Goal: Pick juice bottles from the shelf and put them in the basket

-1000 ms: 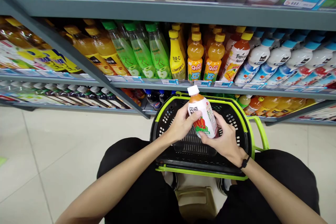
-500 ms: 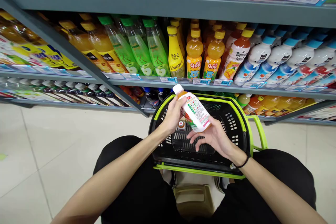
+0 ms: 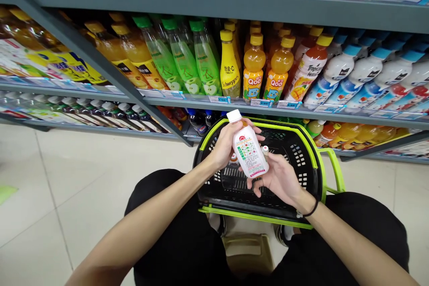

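Observation:
A juice bottle (image 3: 251, 154) with a white cap and printed white label is tilted over the shopping basket, its cap pointing up and left. Wrapped around its neck and upper side is my left hand (image 3: 228, 145), with fingertips showing behind it. At the lower right, my right hand (image 3: 283, 178) loosely cradles the base, thumb at the side and fingers curled beneath. The black shopping basket (image 3: 214, 196) has a lime-green rim. Inside it, mostly hidden by my hands and the bottle, are a white bottle cap (image 3: 266, 149) and another small capped top (image 3: 233, 158).
A grey shelf edge (image 3: 214, 106) runs just beyond the basket, lined with green bottles (image 3: 179, 62), a yellow Schweppes bottle (image 3: 230, 69) and Qoo bottles (image 3: 254, 76). The basket's green handle (image 3: 335, 165) sticks out right. A tan stool (image 3: 246, 250) stands beneath me.
The bottle has turned more upright, showing more of the label's printed face. My left fingers now show behind its neck. The whole view has shifted slightly.

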Demonstrator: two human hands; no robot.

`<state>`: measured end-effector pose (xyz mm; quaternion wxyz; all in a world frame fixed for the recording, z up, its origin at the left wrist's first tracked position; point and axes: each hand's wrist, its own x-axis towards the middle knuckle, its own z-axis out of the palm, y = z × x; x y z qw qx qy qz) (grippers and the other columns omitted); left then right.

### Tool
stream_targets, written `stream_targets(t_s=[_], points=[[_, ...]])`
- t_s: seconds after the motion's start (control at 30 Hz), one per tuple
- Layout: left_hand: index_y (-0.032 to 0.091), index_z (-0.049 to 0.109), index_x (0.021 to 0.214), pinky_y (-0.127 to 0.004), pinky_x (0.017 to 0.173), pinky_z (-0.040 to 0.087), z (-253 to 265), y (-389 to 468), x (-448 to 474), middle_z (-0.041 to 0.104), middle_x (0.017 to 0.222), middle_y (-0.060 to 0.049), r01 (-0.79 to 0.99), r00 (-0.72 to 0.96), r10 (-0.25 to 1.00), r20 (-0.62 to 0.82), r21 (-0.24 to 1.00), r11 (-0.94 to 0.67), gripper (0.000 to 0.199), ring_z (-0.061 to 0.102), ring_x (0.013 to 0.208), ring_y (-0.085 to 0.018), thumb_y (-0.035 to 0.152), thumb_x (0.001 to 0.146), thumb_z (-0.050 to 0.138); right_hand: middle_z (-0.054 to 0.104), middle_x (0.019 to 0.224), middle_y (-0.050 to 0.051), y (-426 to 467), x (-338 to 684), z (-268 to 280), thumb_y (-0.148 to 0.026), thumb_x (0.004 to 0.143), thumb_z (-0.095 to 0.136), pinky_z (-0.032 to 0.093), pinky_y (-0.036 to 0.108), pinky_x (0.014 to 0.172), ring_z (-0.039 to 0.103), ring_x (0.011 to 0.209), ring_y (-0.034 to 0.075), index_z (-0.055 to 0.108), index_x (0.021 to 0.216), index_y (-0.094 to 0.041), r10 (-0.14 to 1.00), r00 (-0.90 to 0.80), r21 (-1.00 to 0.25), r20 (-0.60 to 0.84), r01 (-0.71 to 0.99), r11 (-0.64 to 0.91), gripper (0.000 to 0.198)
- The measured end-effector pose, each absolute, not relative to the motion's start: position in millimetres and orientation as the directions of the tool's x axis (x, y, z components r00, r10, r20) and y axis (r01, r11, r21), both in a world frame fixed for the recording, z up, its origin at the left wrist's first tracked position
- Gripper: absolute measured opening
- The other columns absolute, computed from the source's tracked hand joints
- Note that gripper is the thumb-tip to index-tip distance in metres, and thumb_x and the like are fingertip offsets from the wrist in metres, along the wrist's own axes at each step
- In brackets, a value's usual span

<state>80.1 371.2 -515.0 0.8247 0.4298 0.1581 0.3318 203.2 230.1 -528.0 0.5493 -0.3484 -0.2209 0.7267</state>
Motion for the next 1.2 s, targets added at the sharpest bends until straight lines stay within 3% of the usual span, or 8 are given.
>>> stream_targets(t_s=[0.13, 0.4, 0.67, 1.2], points=[[0.013, 0.065, 0.1, -0.035, 0.077, 0.064, -513.0, 368.4, 79.4, 0.075, 0.097, -0.01, -0.403, 0.738, 0.673, 0.053, 0.835, 0.376, 0.044, 0.078, 0.084, -0.026, 0.053, 0.087, 0.077, 0.072, 0.105, 0.016, 231.1, 202.9, -531.9, -0.055, 0.101, 0.047, 0.054, 0.034, 0.054, 0.07, 0.072, 0.026, 0.061, 0.125, -0.012, 0.934, -0.161, -0.648, -0.319, -0.682, -0.339, 0.052], [0.012, 0.067, 0.095, -0.031, 0.07, 0.064, -516.7, 367.7, 80.2, 0.075, 0.095, -0.01, -0.383, 0.727, 0.686, 0.009, 0.835, 0.396, 0.045, 0.077, 0.079, -0.024, 0.054, 0.084, 0.079, 0.073, 0.111, 0.018, 230.5, 198.5, -536.9, -0.056, 0.101, 0.048, 0.053, 0.032, 0.052, 0.07, 0.071, 0.024, 0.065, 0.121, -0.013, 0.941, -0.168, -0.695, -0.293, -0.639, -0.33, 0.051], [0.012, 0.066, 0.096, -0.034, 0.072, 0.064, -516.6, 369.7, 79.3, 0.074, 0.091, -0.01, -0.353, 0.713, 0.698, -0.058, 0.832, 0.429, 0.045, 0.076, 0.077, -0.025, 0.055, 0.084, 0.076, 0.074, 0.111, 0.021, 231.2, 197.1, -536.9, -0.06, 0.1, 0.047, 0.052, 0.032, 0.053, 0.069, 0.066, 0.023, 0.064, 0.117, -0.012, 0.924, -0.193, -0.66, -0.329, -0.653, -0.372, 0.054], [0.014, 0.063, 0.096, -0.036, 0.069, 0.063, -516.9, 369.3, 79.4, 0.075, 0.09, -0.01, -0.331, 0.73, 0.677, -0.088, 0.822, 0.464, 0.046, 0.076, 0.075, -0.027, 0.056, 0.083, 0.074, 0.076, 0.101, 0.018, 227.2, 194.4, -538.0, -0.064, 0.095, 0.057, 0.052, 0.027, 0.052, 0.065, 0.059, 0.018, 0.069, 0.103, -0.011, 0.937, -0.174, -0.755, -0.302, -0.558, -0.346, 0.055]])
